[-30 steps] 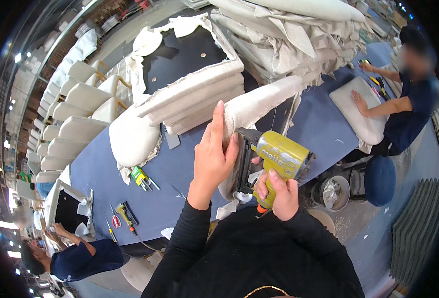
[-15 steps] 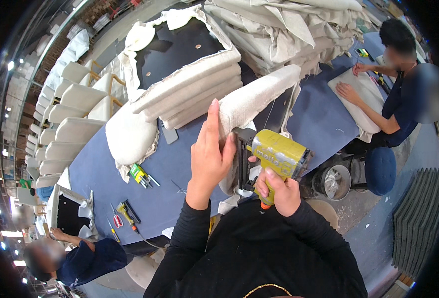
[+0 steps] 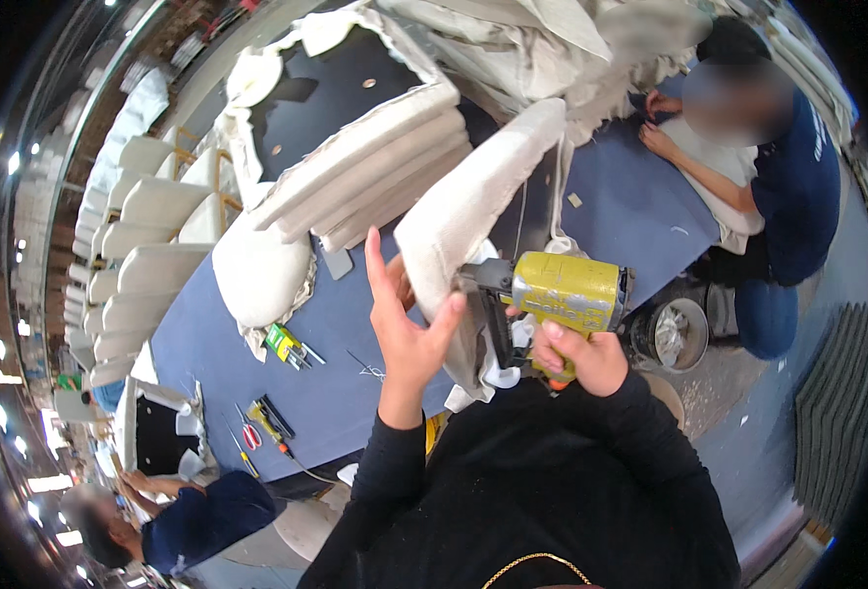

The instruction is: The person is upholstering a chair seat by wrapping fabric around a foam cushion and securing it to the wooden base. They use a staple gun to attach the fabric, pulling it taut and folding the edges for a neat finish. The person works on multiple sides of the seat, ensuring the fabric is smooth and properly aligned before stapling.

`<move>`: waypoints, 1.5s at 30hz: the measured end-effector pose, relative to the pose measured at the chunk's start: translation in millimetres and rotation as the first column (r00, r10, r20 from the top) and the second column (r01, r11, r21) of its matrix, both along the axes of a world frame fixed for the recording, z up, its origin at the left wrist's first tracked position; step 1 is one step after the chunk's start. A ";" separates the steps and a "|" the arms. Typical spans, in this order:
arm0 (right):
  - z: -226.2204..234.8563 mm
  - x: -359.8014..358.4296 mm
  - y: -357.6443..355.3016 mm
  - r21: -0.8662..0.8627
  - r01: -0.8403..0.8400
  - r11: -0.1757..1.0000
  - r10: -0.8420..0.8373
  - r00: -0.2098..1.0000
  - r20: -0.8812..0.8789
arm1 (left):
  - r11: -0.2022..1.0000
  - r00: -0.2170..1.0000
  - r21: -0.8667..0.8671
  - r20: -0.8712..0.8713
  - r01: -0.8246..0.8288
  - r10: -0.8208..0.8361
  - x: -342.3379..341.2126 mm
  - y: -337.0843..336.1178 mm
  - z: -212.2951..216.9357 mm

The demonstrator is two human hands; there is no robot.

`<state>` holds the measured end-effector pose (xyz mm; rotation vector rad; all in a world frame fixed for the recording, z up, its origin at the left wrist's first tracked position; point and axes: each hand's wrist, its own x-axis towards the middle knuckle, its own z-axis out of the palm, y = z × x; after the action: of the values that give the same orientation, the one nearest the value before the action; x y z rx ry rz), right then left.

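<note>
My right hand [image 3: 583, 359] is wrapped round the handle of a yellow pneumatic staple gun [image 3: 567, 285]. The gun's black nose meets the back side of an upholstered cream panel [image 3: 454, 221], which stands tilted on its edge in front of me. Beside the panel's left face is my left hand [image 3: 409, 329], fingers spread, one finger stretched upward. Its thumb tip lies close to the gun's nose, at the panel's lower part. Loose fabric hangs along the panel's back edge; the panel's lower end is partly hidden by the gun.
A stack of cream cushions [image 3: 375, 172] and a rounded cushion [image 3: 262, 265] lie on the blue table [image 3: 189, 344]. A second staple gun [image 3: 271, 420], red scissors [image 3: 250, 436] and a green box [image 3: 282, 344] lie at left. Co-workers sit at both sides; a bucket [image 3: 678, 336] stands right.
The panel has tilted and shifted left and downward. My left fingers have spread wider and slid lower. The staple gun has turned more level and moved slightly right. Both co-workers' hands have moved.
</note>
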<state>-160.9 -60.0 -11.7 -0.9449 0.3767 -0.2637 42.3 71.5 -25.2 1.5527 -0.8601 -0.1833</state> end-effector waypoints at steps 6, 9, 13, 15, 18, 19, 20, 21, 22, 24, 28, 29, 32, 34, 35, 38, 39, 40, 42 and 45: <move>-88.7 -46.0 -76.8 -0.423 0.030 0.905 -0.236 0.864 -0.445 | 0.980 0.988 0.130 -0.022 -0.148 0.152 -38.0 24.5 -47.5; -201.0 -68.1 -120.3 -0.776 0.045 0.629 -0.584 0.687 -0.433 | 0.983 0.980 0.148 -0.151 -0.110 0.133 -51.1 33.9 -56.0; -288.1 -76.8 -186.8 -0.856 -0.018 0.517 -0.761 0.447 -0.469 | 0.958 0.983 0.281 -0.184 0.057 -0.005 -63.4 47.5 -56.7; -315.7 -73.3 -215.3 -0.960 0.008 0.278 -0.865 0.437 -0.247 | 0.932 0.953 0.314 -0.288 0.183 -0.091 -70.5 50.7 -60.6; -261.8 -47.1 -216.9 -0.795 0.397 0.460 -0.788 0.596 -0.158 | 0.886 0.847 0.318 -0.513 0.338 -0.139 -85.0 43.5 -70.9; -209.7 -30.2 -210.3 -0.576 0.540 0.614 -0.726 0.673 -0.143 | 0.880 0.787 0.304 -0.605 0.366 -0.118 -88.2 39.1 -75.8; -171.7 -21.1 -196.6 -0.455 0.618 0.641 -0.728 0.678 -0.104 | 0.882 0.696 0.277 -0.714 0.381 -0.076 -91.4 31.4 -85.9; -137.1 -31.4 -185.0 -0.348 0.648 0.678 -0.709 0.700 -0.077 | 0.871 0.591 0.241 -0.804 0.427 -0.067 -88.1 17.4 -100.0; -107.1 -34.1 -172.2 -0.258 0.652 0.713 -0.683 0.729 -0.048 | 0.874 0.460 0.207 -0.888 0.441 -0.022 -82.4 4.5 -115.2; -83.6 -34.3 -162.2 -0.177 0.641 0.746 -0.654 0.756 -0.020 | 0.888 0.226 0.177 -0.970 0.425 0.086 -70.6 -9.6 -153.8; -39.6 -39.1 -155.9 -0.196 0.673 0.713 -0.699 0.705 -0.119 | 0.892 -0.009 0.164 -0.983 0.421 0.185 -56.1 -27.4 -200.1; -37.7 -43.3 -158.7 -0.158 0.686 0.711 -0.703 0.702 -0.118 | 0.890 0.073 0.156 -0.988 0.428 0.138 -51.3 -26.0 -197.4; -84.5 -61.4 -185.7 -0.145 0.624 0.767 -0.637 0.768 -0.066 | 0.914 0.287 0.217 -0.950 0.341 0.119 -29.6 -22.8 -204.2; -96.0 -67.0 -194.1 -0.175 0.487 0.856 -0.511 0.848 -0.141 | 0.941 0.309 0.254 -0.934 0.225 0.178 -8.6 0.7 -239.6; -127.2 -80.7 -212.1 -0.368 0.315 0.875 -0.409 0.887 -0.214 | 0.929 0.426 0.324 -0.876 0.177 0.224 -14.2 -0.3 -239.8; -199.4 -111.3 -249.0 -0.382 -0.052 0.923 -0.134 0.885 -0.446 | 0.884 0.685 0.450 -0.685 0.130 0.248 -27.4 4.7 -240.6; -221.8 -115.9 -258.0 -0.278 -0.106 0.955 -0.056 0.854 -0.518 | 0.857 0.719 0.473 -0.667 0.204 0.197 -26.7 19.6 -258.5; -245.3 -117.5 -263.2 -0.187 -0.213 0.959 0.046 0.769 -0.638 | 0.822 0.748 0.499 -0.648 0.274 0.144 -26.0 31.5 -273.8; -260.6 -115.4 -265.4 -0.207 -0.356 0.911 0.058 0.607 -0.793 | 0.737 0.853 0.604 -0.517 0.303 0.072 -42.5 49.3 -292.4; -253.0 -126.5 -247.4 -0.216 0.055 0.975 -0.156 0.858 -0.489 | 0.670 0.959 0.720 -0.281 0.178 0.047 -40.2 42.4 -289.9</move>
<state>-287.4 -307.5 -264.7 -1.1882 0.9026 -0.1505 2.2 113.9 -315.1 2.1860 -0.6335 -0.8866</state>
